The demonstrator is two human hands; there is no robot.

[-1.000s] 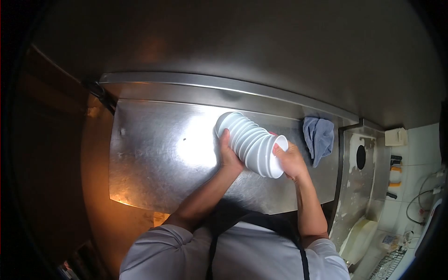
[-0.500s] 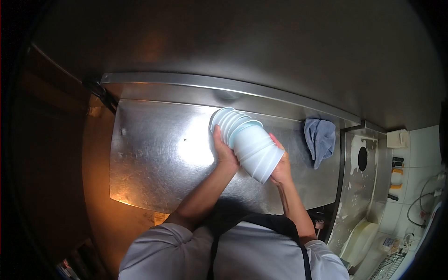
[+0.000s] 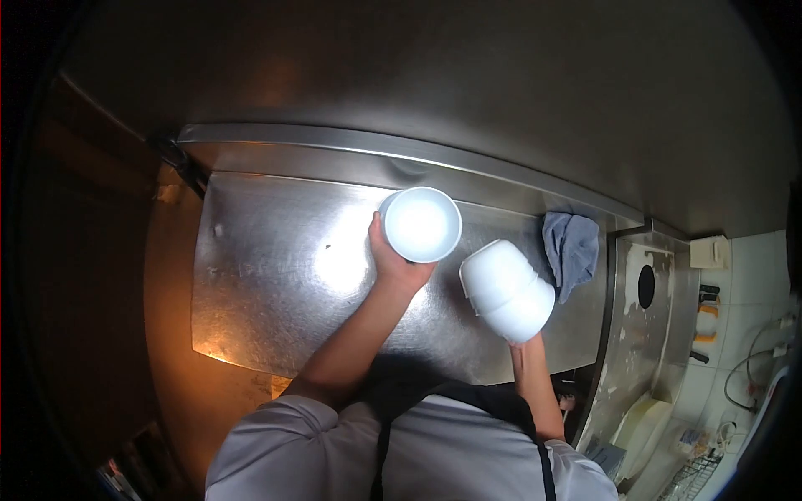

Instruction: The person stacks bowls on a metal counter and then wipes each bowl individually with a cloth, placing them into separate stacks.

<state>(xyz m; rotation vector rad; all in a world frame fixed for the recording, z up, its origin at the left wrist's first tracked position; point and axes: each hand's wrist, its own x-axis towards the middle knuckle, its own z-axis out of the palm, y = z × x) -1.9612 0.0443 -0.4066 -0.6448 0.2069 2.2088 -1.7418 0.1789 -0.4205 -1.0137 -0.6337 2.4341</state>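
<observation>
My left hand (image 3: 399,265) is closed round a stack of pale bowls (image 3: 423,225), their open side facing up toward me over the back half of the steel counter. My right hand (image 3: 526,341) carries another nested stack of white bowls (image 3: 507,292), tilted with the bases toward me and the rims toward the left. Its fingers are mostly hidden behind those bowls. A gap separates the two stacks.
The steel counter (image 3: 259,275) has a raised back ledge (image 3: 376,146). A crumpled blue-grey cloth (image 3: 571,250) lies at its right. Further right is a wet steel basin (image 3: 639,334) with a dark round hole. Orange-handled tools (image 3: 707,324) hang on the tiled wall.
The single long row of bowls held between both hands is now two stacks. My left hand's stack has turned rim-up; my right hand's stack has moved right and a little toward me.
</observation>
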